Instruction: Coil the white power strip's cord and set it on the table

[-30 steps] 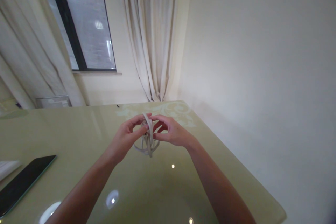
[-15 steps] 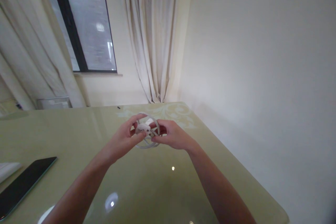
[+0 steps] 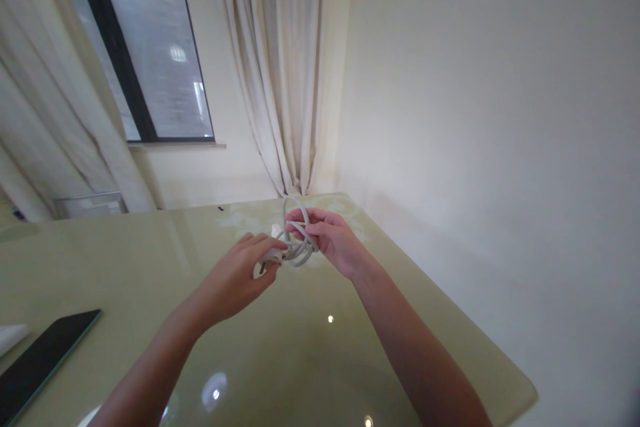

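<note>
A coiled white power cord is held up between both hands above the far part of the table. My left hand is closed around the cord's white plug end, with metal prongs showing below the fingers. My right hand pinches the loops from the right side, its fingertips at the upper coil. One loop rises above the right fingers. A small white piece, partly hidden, shows behind the coil near the left fingertips.
The glossy pale green table meets the wall along its right edge. A dark flat tablet lies at the left, beside a white object. A tiny black item lies near the far edge. Curtains hang behind.
The plug end has turned and shifted slightly left in my left hand. My right hand has moved up and right onto the loops, which now stand higher. The view has shifted slightly.
</note>
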Action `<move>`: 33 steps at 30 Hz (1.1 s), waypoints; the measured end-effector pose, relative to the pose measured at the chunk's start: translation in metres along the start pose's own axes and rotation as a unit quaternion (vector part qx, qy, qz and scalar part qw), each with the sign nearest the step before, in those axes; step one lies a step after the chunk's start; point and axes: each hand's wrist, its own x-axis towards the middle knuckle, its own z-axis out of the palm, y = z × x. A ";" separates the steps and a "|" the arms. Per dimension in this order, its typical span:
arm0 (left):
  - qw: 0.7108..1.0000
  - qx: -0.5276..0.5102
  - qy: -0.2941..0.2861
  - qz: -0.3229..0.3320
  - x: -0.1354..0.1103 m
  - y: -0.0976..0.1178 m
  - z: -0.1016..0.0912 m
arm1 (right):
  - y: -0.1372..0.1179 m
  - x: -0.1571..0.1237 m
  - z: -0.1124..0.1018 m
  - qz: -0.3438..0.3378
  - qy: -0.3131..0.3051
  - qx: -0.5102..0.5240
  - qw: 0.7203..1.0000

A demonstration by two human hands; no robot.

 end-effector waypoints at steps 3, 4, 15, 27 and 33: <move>0.996 -0.049 0.065 -0.037 0.005 0.006 0.014 | 0.000 -0.006 0.007 -0.047 -0.036 -0.147 0.987; 0.992 -0.079 0.078 -0.059 0.006 0.008 0.018 | 0.000 -0.009 0.011 -0.078 -0.050 -0.213 0.973; 0.891 -0.371 0.128 -0.230 0.013 0.016 0.035 | 0.014 0.007 -0.005 -0.138 0.024 -0.389 0.910; 0.816 -0.486 0.165 -0.265 0.014 0.016 0.034 | 0.028 0.006 -0.002 -0.114 -0.086 -0.410 0.901; 0.835 -0.401 0.244 -0.287 0.012 -0.010 0.027 | 0.028 0.013 -0.011 -0.174 -0.008 -0.530 0.830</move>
